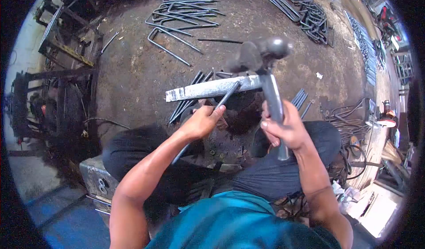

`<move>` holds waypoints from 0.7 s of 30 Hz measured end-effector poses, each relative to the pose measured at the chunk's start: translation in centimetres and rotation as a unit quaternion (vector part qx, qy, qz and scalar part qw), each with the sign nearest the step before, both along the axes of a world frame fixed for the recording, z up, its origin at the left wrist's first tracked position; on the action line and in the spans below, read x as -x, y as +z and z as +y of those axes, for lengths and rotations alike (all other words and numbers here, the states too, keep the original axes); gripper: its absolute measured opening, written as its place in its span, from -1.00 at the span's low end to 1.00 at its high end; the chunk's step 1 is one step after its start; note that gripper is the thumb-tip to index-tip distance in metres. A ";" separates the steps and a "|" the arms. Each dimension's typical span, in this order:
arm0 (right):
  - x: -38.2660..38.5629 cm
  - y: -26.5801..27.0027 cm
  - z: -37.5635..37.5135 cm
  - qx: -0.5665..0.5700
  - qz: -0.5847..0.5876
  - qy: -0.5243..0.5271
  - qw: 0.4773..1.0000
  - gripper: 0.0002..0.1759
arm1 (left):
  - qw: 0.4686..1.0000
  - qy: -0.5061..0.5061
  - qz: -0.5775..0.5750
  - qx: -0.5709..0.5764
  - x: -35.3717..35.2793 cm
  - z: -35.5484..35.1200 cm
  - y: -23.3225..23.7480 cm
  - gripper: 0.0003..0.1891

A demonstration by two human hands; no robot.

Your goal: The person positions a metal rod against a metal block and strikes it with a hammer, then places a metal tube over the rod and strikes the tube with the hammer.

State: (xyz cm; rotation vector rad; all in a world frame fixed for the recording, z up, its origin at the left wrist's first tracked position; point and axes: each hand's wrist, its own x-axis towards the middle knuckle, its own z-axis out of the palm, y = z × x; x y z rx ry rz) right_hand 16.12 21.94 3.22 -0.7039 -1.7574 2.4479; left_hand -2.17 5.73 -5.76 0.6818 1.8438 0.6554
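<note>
My left hand (pixel 202 121) is closed around a thin metal rod (pixel 228 95), whose upper end lies against a pale, worn metal bar (pixel 201 90). The rod's other end passes back under my left forearm. In my right hand (pixel 284 127) is a hammer (pixel 273 94), its handle upright and its dark head raised above the right end of the bar. The hammer head is slightly blurred. Beneath the bar is a dark support, partly hidden, with several short rods (pixel 179 111) beside it.
Bent rods (pixel 183 16) lie on the floor ahead, with another pile (pixel 312 21) at the upper right. A metal frame (pixel 66 54) stands at left. Coiled rods and a cable (pixel 363 160) lie at right. A metal box (pixel 95 173) is by my left leg.
</note>
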 end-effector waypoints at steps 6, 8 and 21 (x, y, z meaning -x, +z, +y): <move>-0.9 -0.4 -1.5 -0.191 -0.006 -0.051 0.980 -0.71 | 1.000 0.005 0.020 -0.010 -0.4 0.1 0.7 -0.40; -0.4 -1.2 -1.3 -0.193 -0.040 -0.025 0.980 -0.71 | 1.000 0.009 0.007 -0.007 -0.3 0.0 0.6 -0.41; 1.1 -1.6 -1.4 -0.044 -0.102 -0.045 0.993 -0.78 | 0.998 0.023 -0.062 -0.011 0.0 -0.2 0.6 -0.31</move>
